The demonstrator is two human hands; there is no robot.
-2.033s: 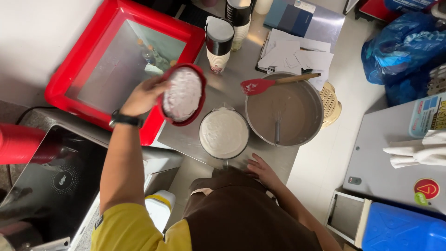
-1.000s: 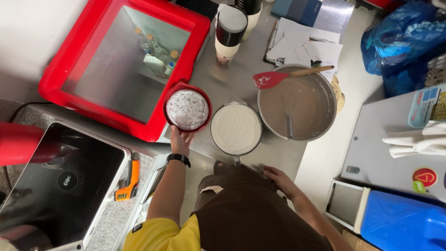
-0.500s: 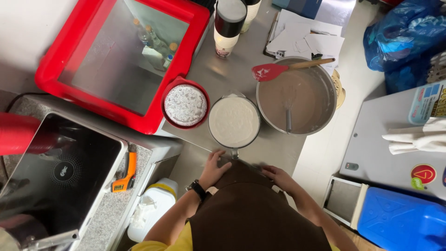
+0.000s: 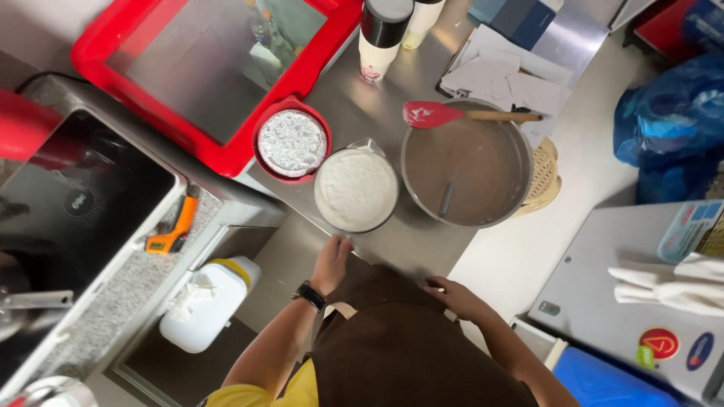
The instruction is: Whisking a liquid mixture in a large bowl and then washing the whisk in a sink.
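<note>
My left hand (image 4: 332,260), with a black watch on the wrist, rests at the front edge of the steel counter (image 4: 354,105), just below a clear jug (image 4: 356,188) filled with white powder. It holds nothing. Left of the jug stands a red bowl (image 4: 292,142) of white powder. My right hand (image 4: 455,294) lies empty on the counter edge in front of a metal pot (image 4: 467,162) of brown liquid. A red spatula (image 4: 430,114) lies across the pot's rim and a ladle handle (image 4: 446,197) sticks out of the liquid.
A red crate with a clear lid (image 4: 219,68) fills the counter's back left. Stacked paper cups (image 4: 383,34) and papers (image 4: 498,75) stand behind the pot. At left are an induction hob (image 4: 68,203), an orange thermometer gun (image 4: 172,230) and a white canister (image 4: 204,301).
My left hand carried the red bowl from above the jug, set it down left of the jug, let go, and drew back to the counter edge. My right hand stayed put.
</note>
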